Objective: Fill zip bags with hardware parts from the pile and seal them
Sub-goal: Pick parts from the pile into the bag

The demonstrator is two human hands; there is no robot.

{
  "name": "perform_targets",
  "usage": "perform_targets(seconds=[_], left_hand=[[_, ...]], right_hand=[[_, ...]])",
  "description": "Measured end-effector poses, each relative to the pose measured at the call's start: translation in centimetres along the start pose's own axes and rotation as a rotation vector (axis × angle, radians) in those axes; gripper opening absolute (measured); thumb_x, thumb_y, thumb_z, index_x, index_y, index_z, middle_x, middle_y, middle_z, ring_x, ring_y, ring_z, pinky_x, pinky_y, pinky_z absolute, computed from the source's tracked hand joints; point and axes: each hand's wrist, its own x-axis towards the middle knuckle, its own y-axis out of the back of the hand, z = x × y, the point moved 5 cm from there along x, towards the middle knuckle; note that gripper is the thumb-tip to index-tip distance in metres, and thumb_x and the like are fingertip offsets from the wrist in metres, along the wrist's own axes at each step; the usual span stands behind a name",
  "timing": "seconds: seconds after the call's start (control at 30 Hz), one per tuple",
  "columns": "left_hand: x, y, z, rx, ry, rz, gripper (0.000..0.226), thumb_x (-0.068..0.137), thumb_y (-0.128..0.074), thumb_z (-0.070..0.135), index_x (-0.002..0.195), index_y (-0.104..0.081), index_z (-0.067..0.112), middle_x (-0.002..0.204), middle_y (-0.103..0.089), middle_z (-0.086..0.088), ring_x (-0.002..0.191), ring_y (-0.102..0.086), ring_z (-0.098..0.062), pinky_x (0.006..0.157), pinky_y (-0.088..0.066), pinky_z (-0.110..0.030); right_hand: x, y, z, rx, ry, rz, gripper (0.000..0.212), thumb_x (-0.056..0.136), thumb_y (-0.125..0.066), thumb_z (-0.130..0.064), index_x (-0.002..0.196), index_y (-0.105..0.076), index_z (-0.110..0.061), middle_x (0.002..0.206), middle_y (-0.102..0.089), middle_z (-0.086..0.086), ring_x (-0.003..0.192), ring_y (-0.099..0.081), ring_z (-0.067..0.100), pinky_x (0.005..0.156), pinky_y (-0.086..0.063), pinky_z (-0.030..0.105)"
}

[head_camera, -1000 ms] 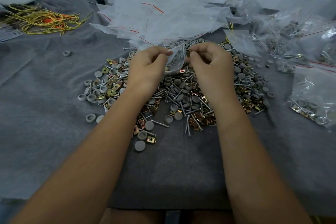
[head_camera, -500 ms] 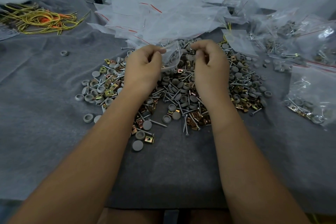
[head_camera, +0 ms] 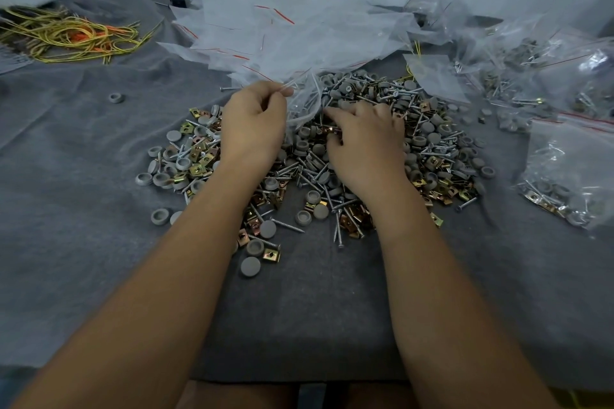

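A pile of hardware parts (head_camera: 432,143), made of grey round caps, silver screws and brass clips, spreads over the grey cloth (head_camera: 99,209). My left hand (head_camera: 254,124) pinches the rim of a small clear zip bag (head_camera: 304,103) and holds it over the pile's back edge. My right hand (head_camera: 363,139) lies low on the pile just right of the bag, fingers curled down among screws and clips; whether they hold a part I cannot tell.
A heap of empty zip bags (head_camera: 299,26) with red seal lines lies behind the pile. Filled bags (head_camera: 571,173) sit at the right. Yellow and orange ties (head_camera: 66,36) lie at the far left. One loose grey cap (head_camera: 115,98) sits apart on the left.
My right hand has let go of the bag's rim and dropped onto the pile. My left hand still holds the bag in about the same place.
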Motion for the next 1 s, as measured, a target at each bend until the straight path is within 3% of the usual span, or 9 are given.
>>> perform_targets(seconds=[0.1,0.23,0.37,0.53,0.7,1.0], left_hand=[[-0.04,-0.05,0.00,-0.009,-0.001,-0.008,0.027,0.096,-0.043,0.011,0.097,-0.068,0.023,0.038,-0.047,0.016,0.036,-0.032,-0.003,0.038,-0.028,-0.019],[-0.03,-0.09,0.00,0.002,-0.004,-0.011,0.028,0.096,-0.043,0.011,0.101,-0.069,0.020,0.038,-0.047,0.017,0.035,-0.032,-0.002,0.037,-0.027,-0.018],[-0.07,-0.08,0.06,0.003,-0.014,-0.017,0.028,0.096,-0.043,0.010,0.101,-0.069,0.019,0.036,-0.045,0.016,0.034,-0.032,-0.003,0.036,-0.026,-0.016],[0.00,-0.17,0.00,0.005,-0.007,-0.017,0.028,0.096,-0.043,0.009,0.103,-0.070,0.017,0.037,-0.046,0.016,0.035,-0.031,-0.003,0.038,-0.026,-0.019],[0.01,-0.15,0.18,0.022,-0.011,-0.012,0.029,0.095,-0.044,0.009,0.100,-0.070,0.018,0.035,-0.045,0.016,0.034,-0.034,-0.003,0.038,-0.028,-0.017],[-0.06,-0.20,0.15,0.001,-0.004,-0.023,0.028,0.095,-0.044,0.009,0.098,-0.069,0.020,0.035,-0.044,0.016,0.034,-0.034,-0.002,0.038,-0.029,-0.016]], right_hand=[[0.08,-0.05,0.01,0.007,0.012,0.014,0.043,0.095,-0.049,-0.027,0.138,-0.050,-0.033,0.143,-0.049,-0.006,0.128,-0.035,0.024,0.102,-0.025,0.043],[-0.06,0.28,-0.19,0.145,0.029,0.051,0.043,0.093,-0.056,-0.019,0.132,-0.057,-0.035,0.125,-0.061,-0.006,0.119,-0.041,0.023,0.097,-0.025,0.040],[-0.28,0.79,-0.12,0.258,-0.006,0.115,0.041,0.088,-0.064,-0.013,0.125,-0.063,-0.031,0.119,-0.063,0.000,0.114,-0.044,0.027,0.094,-0.029,0.039],[0.20,0.34,-0.48,0.172,0.034,0.087,0.034,0.091,-0.058,-0.014,0.119,-0.065,-0.032,0.111,-0.067,-0.009,0.113,-0.045,0.021,0.089,-0.025,0.034],[0.17,-0.07,-0.52,0.020,0.052,0.050,0.034,0.094,-0.052,-0.018,0.123,-0.065,-0.030,0.121,-0.060,-0.003,0.119,-0.041,0.025,0.099,-0.028,0.040],[0.18,0.14,-0.47,0.003,0.044,0.012,0.028,0.092,-0.052,-0.023,0.116,-0.066,-0.027,0.121,-0.056,-0.001,0.120,-0.038,0.025,0.099,-0.028,0.040]])
